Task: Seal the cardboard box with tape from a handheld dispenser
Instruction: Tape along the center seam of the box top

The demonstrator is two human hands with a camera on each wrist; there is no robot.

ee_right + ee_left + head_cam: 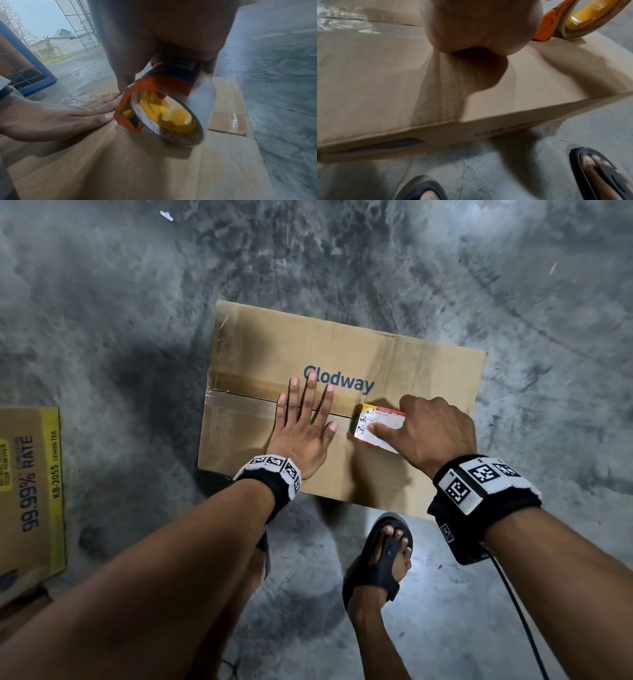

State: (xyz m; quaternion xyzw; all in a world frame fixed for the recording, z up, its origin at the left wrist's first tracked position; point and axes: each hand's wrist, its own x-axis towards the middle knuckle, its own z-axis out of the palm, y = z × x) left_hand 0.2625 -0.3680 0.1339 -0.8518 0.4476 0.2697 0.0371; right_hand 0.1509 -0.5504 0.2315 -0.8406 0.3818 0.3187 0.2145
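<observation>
Hidden: right hand [432, 433] covers most of the tape dispenser [376, 424]; its cutter edge cannot be made out
Right hand: fingers curled round the dispenser, held on the centre seam [239, 395]
Left hand [303, 426]: flat, fingers spread, pressing the taped seam just beside the dispenser
Cardboard box [394, 357]: on concrete floor [120, 302], near edge close to sandalled foot [380, 559]
Room: bare floor beyond the box; another carton [30, 491] well apart, cut off at left

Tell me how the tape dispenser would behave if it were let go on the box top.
The dispenser is mostly a round tape roll in a thin orange frame, so it would probably tip onto its side rather than stand. It looks light for its size: the right hand holds it alone. The box top is flat, so rolling seems unlikely.
</observation>
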